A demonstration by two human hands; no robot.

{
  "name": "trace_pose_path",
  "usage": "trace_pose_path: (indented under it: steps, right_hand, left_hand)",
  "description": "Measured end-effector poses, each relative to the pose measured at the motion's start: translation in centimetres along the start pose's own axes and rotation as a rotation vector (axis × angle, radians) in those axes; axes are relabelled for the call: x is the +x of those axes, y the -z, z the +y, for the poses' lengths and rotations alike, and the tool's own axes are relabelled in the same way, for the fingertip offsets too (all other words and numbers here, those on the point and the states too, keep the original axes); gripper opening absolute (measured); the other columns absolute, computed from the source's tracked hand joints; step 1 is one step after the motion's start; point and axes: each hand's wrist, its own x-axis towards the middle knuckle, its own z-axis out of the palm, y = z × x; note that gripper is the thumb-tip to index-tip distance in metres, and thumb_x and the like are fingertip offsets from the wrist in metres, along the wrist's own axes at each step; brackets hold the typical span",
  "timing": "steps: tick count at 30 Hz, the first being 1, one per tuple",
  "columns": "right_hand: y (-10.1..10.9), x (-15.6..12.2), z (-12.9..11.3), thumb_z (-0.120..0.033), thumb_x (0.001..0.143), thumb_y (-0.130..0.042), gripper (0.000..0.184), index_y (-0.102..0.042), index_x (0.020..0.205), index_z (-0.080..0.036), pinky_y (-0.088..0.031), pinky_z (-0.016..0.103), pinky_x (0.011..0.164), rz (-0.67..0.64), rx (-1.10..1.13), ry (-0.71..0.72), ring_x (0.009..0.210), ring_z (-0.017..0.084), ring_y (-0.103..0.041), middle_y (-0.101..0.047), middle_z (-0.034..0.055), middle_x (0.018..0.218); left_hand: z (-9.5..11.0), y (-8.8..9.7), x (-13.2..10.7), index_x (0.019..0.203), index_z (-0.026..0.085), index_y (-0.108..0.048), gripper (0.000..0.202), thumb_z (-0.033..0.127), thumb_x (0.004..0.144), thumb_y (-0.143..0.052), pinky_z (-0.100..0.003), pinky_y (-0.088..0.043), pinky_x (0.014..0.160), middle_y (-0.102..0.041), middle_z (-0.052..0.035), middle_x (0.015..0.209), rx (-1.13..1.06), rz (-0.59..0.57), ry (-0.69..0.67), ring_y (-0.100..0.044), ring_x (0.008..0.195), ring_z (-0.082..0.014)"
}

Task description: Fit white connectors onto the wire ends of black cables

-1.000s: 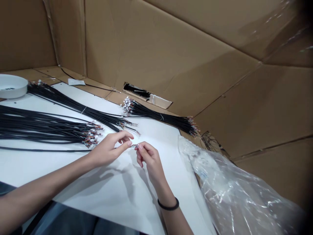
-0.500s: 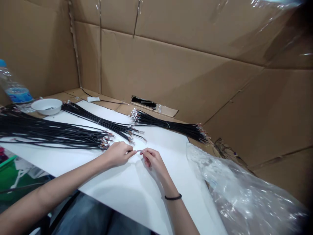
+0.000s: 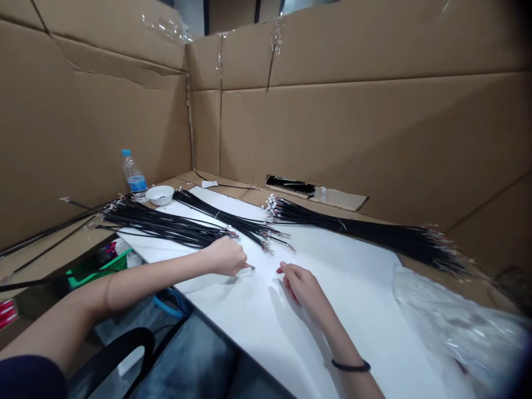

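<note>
Pinching a small wire end (image 3: 250, 267) between the fingertips of my left hand (image 3: 225, 256), which partly hide it; my right hand (image 3: 303, 288) hovers just beside, loosely curled and empty. Past my fingers, bundled black cables (image 3: 166, 228) lie on a white sheet (image 3: 341, 332), light and limp; their fine tips look fragile, so the sheath seems the place to hold.

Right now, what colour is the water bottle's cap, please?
The cap is blue, best shown in the head view.
</note>
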Motion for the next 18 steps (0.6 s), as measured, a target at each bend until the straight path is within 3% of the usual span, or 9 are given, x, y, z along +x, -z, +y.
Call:
trace_pose_path:
  steps: [9,18]
  right_hand:
    - [-0.2,0.0,0.3,-0.054,0.083,-0.044,0.046,-0.064,0.078,-0.013,-0.028,0.025,0.041,-0.015,-0.066,0.001,0.042,0.011,-0.038,-0.047,-0.0009,0.056]
    - [-0.3,0.3,1.1,-0.056,0.084,-0.039,0.048,-0.062,0.081,-0.013,-0.030,0.025,0.042,-0.046,-0.095,-0.015,0.041,0.010,-0.037,-0.045,-0.0028,0.057]
  left_hand:
    - [-5.0,-0.9,-0.5,0.108,0.014,-0.061,0.025,0.034,0.094,-0.055,-0.037,-0.056,0.078,-0.065,-0.0073,0.105,0.022,0.047,-0.114,-0.064,0.088,-0.0172]
    - [-7.5,-1.6,-1.0,0.107,0.014,-0.061,0.024,0.033,0.094,-0.055,-0.034,-0.057,0.074,-0.065,-0.0061,0.101,-0.096,0.138,-0.178,-0.064,0.083,-0.0157]
